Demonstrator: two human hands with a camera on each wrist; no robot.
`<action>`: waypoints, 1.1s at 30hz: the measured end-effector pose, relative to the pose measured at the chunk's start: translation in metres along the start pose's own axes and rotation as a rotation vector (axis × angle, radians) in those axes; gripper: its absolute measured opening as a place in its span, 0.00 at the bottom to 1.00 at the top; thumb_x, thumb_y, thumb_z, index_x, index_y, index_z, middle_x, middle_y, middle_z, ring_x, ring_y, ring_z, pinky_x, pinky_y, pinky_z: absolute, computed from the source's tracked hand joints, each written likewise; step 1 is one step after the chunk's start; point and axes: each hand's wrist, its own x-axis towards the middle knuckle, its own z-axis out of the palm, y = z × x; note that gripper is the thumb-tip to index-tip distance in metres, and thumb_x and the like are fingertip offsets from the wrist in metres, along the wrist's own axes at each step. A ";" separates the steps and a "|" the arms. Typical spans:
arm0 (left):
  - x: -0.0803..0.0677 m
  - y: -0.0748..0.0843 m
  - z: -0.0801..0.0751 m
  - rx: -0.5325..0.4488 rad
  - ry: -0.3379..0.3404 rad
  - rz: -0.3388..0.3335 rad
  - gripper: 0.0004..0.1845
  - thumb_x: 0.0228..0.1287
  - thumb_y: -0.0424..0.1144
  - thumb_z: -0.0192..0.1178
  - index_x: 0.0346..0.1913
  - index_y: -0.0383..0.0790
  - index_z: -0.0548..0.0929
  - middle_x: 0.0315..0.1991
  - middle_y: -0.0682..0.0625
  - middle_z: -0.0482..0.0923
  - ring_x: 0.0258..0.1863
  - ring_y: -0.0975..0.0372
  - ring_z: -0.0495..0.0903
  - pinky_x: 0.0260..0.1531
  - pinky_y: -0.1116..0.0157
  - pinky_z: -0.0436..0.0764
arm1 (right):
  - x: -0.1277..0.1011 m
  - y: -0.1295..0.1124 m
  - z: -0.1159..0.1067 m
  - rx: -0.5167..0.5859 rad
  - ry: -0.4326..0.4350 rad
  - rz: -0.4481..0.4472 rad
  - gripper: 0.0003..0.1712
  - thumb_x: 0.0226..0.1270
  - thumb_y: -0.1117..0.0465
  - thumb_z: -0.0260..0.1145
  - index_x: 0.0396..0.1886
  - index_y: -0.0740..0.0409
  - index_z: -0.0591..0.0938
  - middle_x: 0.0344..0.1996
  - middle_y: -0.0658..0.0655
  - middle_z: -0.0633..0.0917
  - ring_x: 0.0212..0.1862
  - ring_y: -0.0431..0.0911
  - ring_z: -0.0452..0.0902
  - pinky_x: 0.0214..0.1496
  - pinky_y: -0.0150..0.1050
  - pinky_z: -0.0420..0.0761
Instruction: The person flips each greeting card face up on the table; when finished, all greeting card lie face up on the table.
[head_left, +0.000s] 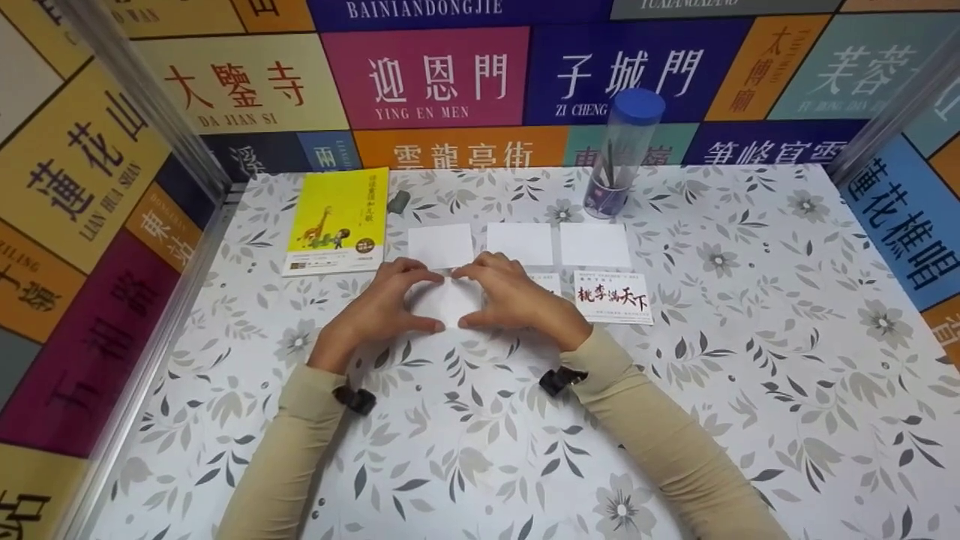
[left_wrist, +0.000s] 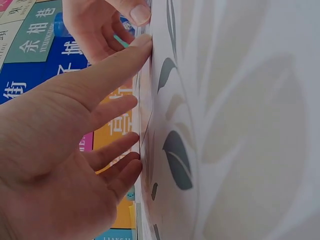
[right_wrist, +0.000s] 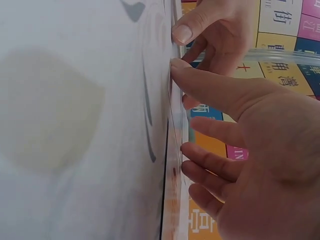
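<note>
A small white paper (head_left: 450, 302) lies on the floral table (head_left: 750, 360), framed by both hands. My left hand (head_left: 397, 301) touches its left side with thumb and forefinger tips. My right hand (head_left: 510, 296) mirrors it on the right side. In the left wrist view the left hand (left_wrist: 75, 125) has fairly straight fingers with their tips on the paper's edge (left_wrist: 142, 100), and the right hand (left_wrist: 100, 25) is beyond it. The right wrist view shows the right hand (right_wrist: 240, 140) the same way at the paper's edge (right_wrist: 175, 140), facing the left hand (right_wrist: 215, 25).
Three blank white cards (head_left: 520, 243) lie in a row behind the hands. A card printed with red and black characters (head_left: 613, 298) lies to the right. A yellow book (head_left: 339, 220), a small dark object (head_left: 400, 200) and a clear blue-lidded tube of pens (head_left: 622, 154) stand further back. Sign-covered walls enclose the table.
</note>
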 end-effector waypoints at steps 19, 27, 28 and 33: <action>0.002 0.000 -0.005 -0.043 0.076 -0.026 0.39 0.59 0.43 0.83 0.74 0.53 0.79 0.63 0.52 0.77 0.54 0.55 0.76 0.57 0.58 0.80 | -0.001 -0.007 0.001 -0.102 0.107 -0.052 0.48 0.56 0.47 0.86 0.75 0.53 0.78 0.65 0.60 0.73 0.68 0.56 0.66 0.77 0.56 0.65; 0.004 0.007 -0.010 -0.185 0.203 0.024 0.33 0.65 0.40 0.79 0.71 0.55 0.81 0.65 0.55 0.82 0.52 0.59 0.81 0.52 0.60 0.87 | -0.005 -0.019 0.001 -0.206 0.236 -0.109 0.55 0.62 0.42 0.82 0.84 0.48 0.67 0.59 0.58 0.76 0.56 0.54 0.73 0.62 0.51 0.77; 0.005 0.010 -0.010 -0.210 0.219 0.037 0.32 0.66 0.41 0.79 0.72 0.56 0.80 0.65 0.55 0.82 0.51 0.59 0.82 0.52 0.61 0.87 | -0.006 -0.020 0.000 -0.193 0.235 -0.103 0.56 0.64 0.39 0.80 0.86 0.46 0.64 0.59 0.57 0.77 0.54 0.53 0.75 0.60 0.50 0.79; 0.005 0.019 -0.011 -0.409 0.274 0.108 0.29 0.74 0.50 0.71 0.74 0.52 0.79 0.55 0.49 0.87 0.44 0.58 0.89 0.51 0.63 0.91 | -0.005 -0.021 -0.005 -0.019 0.251 -0.063 0.52 0.67 0.23 0.67 0.83 0.41 0.66 0.59 0.51 0.85 0.48 0.47 0.87 0.50 0.49 0.88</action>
